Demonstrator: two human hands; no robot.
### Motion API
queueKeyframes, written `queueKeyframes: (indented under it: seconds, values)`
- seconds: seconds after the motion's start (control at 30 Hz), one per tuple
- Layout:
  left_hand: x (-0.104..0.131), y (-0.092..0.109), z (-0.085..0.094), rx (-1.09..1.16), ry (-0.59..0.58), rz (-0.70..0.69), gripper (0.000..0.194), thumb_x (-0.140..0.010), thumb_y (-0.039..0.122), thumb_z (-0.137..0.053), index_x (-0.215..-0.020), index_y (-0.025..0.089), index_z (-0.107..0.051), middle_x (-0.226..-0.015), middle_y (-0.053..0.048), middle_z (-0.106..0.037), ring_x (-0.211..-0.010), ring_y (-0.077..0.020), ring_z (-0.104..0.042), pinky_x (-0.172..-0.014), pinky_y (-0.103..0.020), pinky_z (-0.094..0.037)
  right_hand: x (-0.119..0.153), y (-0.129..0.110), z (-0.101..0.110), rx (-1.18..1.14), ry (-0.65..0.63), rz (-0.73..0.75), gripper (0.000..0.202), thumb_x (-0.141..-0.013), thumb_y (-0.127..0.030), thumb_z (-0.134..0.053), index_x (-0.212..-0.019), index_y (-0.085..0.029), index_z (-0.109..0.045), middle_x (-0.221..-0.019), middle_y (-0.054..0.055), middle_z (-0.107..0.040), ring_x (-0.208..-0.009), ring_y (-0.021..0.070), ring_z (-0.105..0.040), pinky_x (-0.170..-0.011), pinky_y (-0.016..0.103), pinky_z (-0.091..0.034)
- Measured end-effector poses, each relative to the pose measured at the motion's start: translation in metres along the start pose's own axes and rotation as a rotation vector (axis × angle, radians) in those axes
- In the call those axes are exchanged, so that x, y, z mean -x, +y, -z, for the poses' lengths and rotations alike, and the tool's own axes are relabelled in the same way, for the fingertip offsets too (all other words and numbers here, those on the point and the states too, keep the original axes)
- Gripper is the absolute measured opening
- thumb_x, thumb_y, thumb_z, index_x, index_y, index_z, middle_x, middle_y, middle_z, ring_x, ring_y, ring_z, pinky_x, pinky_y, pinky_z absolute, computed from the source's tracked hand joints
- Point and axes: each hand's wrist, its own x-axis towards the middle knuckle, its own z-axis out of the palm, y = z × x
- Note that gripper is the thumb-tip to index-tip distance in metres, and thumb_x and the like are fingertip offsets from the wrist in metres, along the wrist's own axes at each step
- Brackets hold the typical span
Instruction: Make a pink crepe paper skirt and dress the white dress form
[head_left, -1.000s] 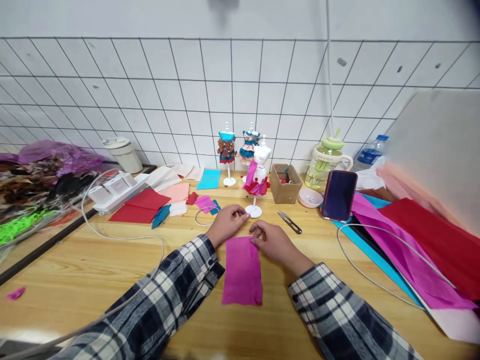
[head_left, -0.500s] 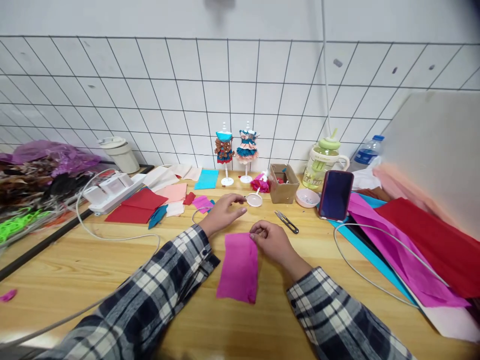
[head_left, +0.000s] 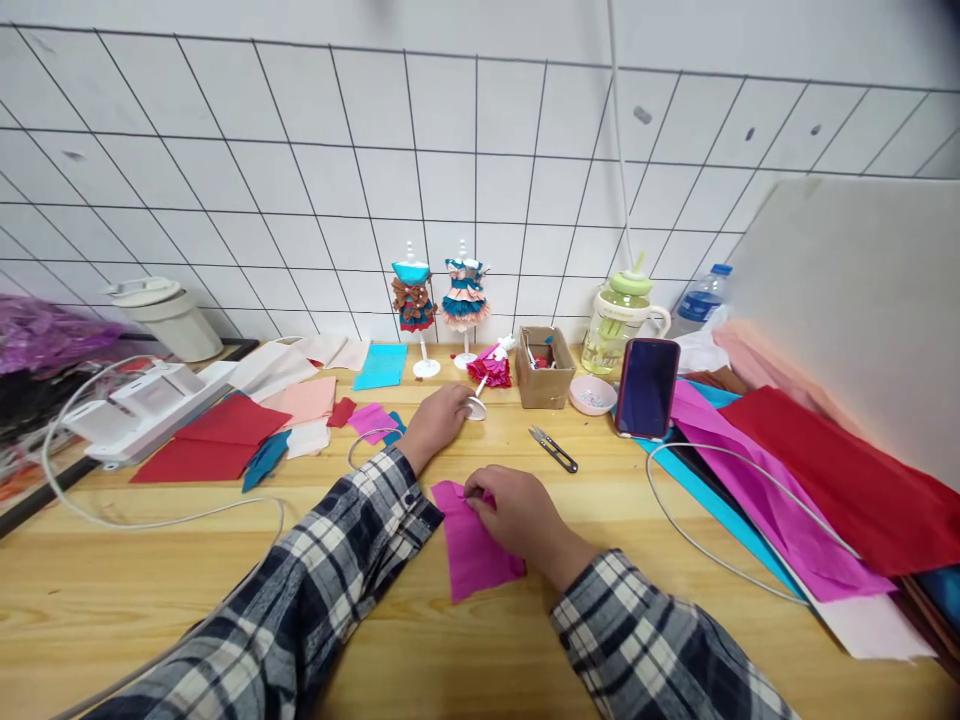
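Note:
My left hand (head_left: 441, 420) reaches forward, its fingers closed at the round white base of a small dress form (head_left: 476, 408) that lies tipped over. This form wears a ruffled magenta and red dress (head_left: 491, 370). Nearer to me, my right hand (head_left: 514, 505) pinches the upper part of a magenta piece of crepe paper (head_left: 480, 560), which is creased under the fingers. Behind stand two upright small dress forms, one in a blue, brown and red outfit (head_left: 413, 300), the other in a frilled teal and peach dress (head_left: 465, 295).
Thread snips (head_left: 553, 450) lie right of my hands. Behind are a cardboard box (head_left: 545, 380), a pink dish (head_left: 592, 395), a propped phone (head_left: 647, 388) and a drink bottle (head_left: 619, 320). Coloured sheets (head_left: 840, 480) and a looping cable (head_left: 697, 540) lie right; scraps (head_left: 225, 435) and a power strip (head_left: 150, 410) left.
My left hand has moved forward to the lying dress form's base, which has tilted. My right hand has shifted onto the magenta paper, now creased and turned. The view has swung slightly right.

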Motion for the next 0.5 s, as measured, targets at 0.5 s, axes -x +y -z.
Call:
queueKeyframes:
  seconds: [0.5]
  values:
    - [0.022,0.017,0.012,-0.077,-0.044,-0.085,0.019,-0.088,0.014,-0.045,-0.089,0.020,-0.062,-0.101,-0.004,-0.060,-0.093,-0.0190,-0.061,-0.079,-0.028,-0.047,0.002,-0.001,-0.003,-0.005,0.001,0.004,0.011,-0.082,-0.019,-0.060,-0.090,-0.024,-0.067,-0.090,0.000,-0.071,-0.085,0.0167,-0.063,-0.075,0.025,-0.043]
